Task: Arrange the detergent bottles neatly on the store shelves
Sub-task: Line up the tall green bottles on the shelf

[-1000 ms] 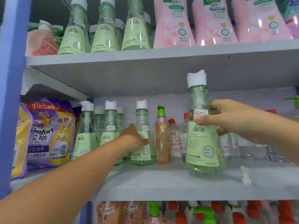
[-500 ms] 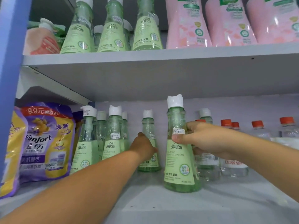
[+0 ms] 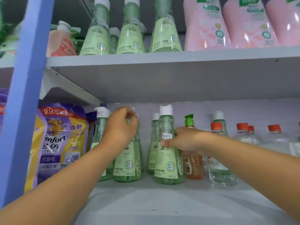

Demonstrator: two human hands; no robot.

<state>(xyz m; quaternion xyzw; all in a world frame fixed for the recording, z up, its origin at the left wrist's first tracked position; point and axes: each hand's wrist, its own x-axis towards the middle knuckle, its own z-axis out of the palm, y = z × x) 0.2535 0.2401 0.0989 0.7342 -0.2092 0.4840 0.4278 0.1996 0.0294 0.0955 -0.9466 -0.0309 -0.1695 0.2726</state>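
Note:
On the lower shelf [image 3: 162, 202] stand several green cone-shaped detergent bottles with white caps. My right hand [image 3: 183, 141] grips the neck of one green bottle [image 3: 168, 163], which stands upright on the shelf in front of another green bottle [image 3: 153, 153]. My left hand [image 3: 121, 125] curls round the neck of a second green bottle [image 3: 127, 166] further left; its cap is hidden by my fingers. One more green bottle [image 3: 99, 127] stands at the far left of the row.
An orange pump bottle [image 3: 194, 163] and clear bottles with red caps [image 3: 246, 135] stand to the right. Purple Comfort refill bags [image 3: 60, 140] fill the left end beside a blue upright [image 3: 24, 103]. The upper shelf [image 3: 162, 59] carries green bottles and pink bags [image 3: 206, 26].
My right hand carried its green bottle left and back and set it in the row. My left hand rose from a rear bottle's base to the neck of a bottle further left.

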